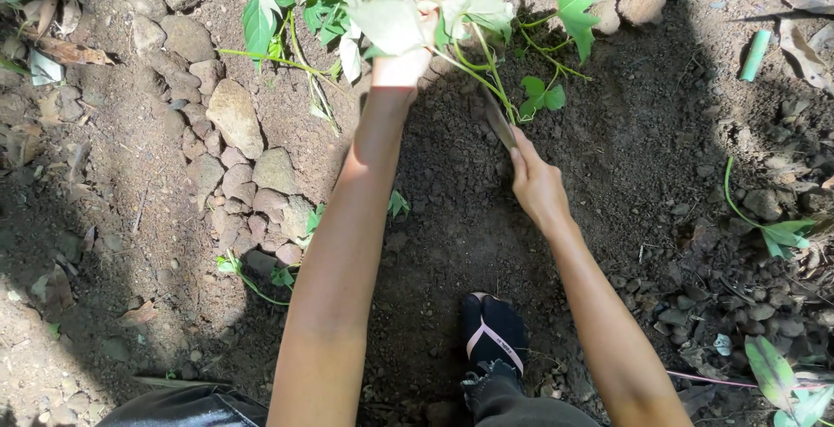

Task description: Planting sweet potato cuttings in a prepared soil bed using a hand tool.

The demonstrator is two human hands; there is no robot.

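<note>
**Vine in one hand, blade in the other, over dark dug soil**

Nearest my camera is the foot (493, 337) in a black split-toe sock and sandal strap, planted on the dark soil patch (452, 218), with a dark trouser knee at the bottom edge on either side of it.

My left hand (408, 40) is closed round a bunch of green leafy vine stems (473, 53) at the far edge of the soil patch; the fingers are wrapped tight, though pale leaves in bright sun cover most of them, so I cannot see each fingertip. My right hand (537, 185) is clenched on the handle of a narrow blade tool (498, 121), thumb laid along it. The blade points up toward the stems and its tip sits at or just beside their base; whether it touches them I cannot tell.

Outward from the grips, the vine's leaves spread left and right across the top of the soil patch. Between my two forearms the soil patch is bare and loose, giving open room. Left of the soil patch a curved row of rough stones (234, 158) forms an edge, close beside my left forearm. To the right of the patch lie scattered pebbles and a small leafy sprout (782, 234), well apart from my right hand. A short green tube (755, 54) lies beyond, upper right.
</note>
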